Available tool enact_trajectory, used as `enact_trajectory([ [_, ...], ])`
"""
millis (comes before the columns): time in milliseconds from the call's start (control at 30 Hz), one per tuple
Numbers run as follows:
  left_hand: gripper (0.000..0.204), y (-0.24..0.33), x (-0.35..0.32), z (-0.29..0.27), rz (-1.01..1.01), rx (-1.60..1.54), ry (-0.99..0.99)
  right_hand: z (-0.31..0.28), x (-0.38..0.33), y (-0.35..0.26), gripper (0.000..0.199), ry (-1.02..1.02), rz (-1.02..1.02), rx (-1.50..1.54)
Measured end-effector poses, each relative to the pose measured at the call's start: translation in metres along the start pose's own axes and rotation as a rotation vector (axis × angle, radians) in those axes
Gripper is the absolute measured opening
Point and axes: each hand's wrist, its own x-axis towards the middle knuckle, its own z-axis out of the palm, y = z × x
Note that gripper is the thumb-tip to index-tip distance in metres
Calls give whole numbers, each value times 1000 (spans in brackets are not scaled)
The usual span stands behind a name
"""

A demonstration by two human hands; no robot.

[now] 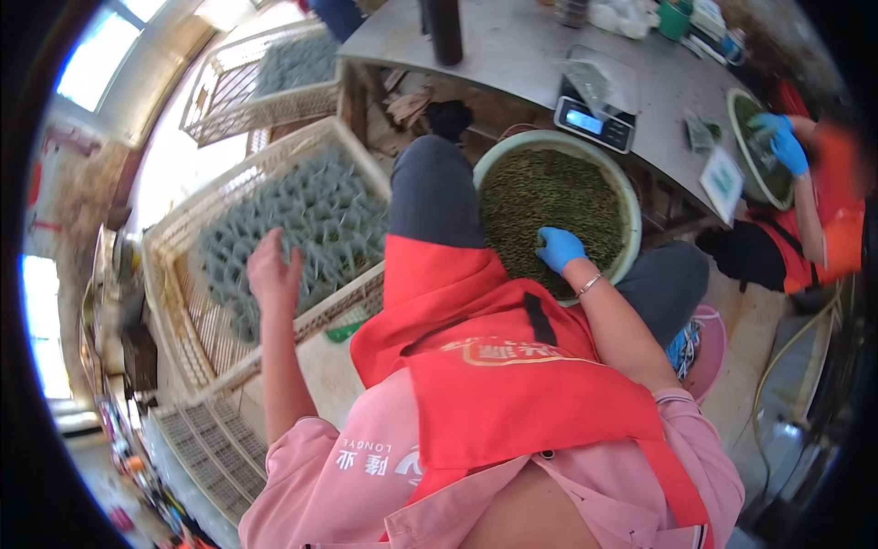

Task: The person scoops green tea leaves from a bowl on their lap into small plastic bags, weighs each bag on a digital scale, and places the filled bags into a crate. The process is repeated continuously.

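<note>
On the lap – green basin (631, 197) | steel table (512, 46) beyond – crates (183, 274) left

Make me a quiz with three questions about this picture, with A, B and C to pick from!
1. Where is the right hand?
A. on the scale
B. in the basin of green bits
C. on the crate

2. What colour is the glove on that hand?
A. blue
B. red
C. yellow

3. How is the left hand?
A. gloved, holding a cup
B. bare and open over the crate
C. inside the basin

Answers:
1 B, it rests on the green bits in the basin.
2 A, the glove is blue.
3 B, it wears no glove and holds nothing.
</note>
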Motion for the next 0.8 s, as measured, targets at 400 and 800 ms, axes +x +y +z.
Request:
enact_trajectory([
  [400, 37, 303, 42, 80, 604, -900, -760, -63, -43, -15, 15, 198, 6, 988],
  [800, 27, 298, 37, 117, 519, -883, -775, -181, 55, 11, 59, 488, 153, 110],
])
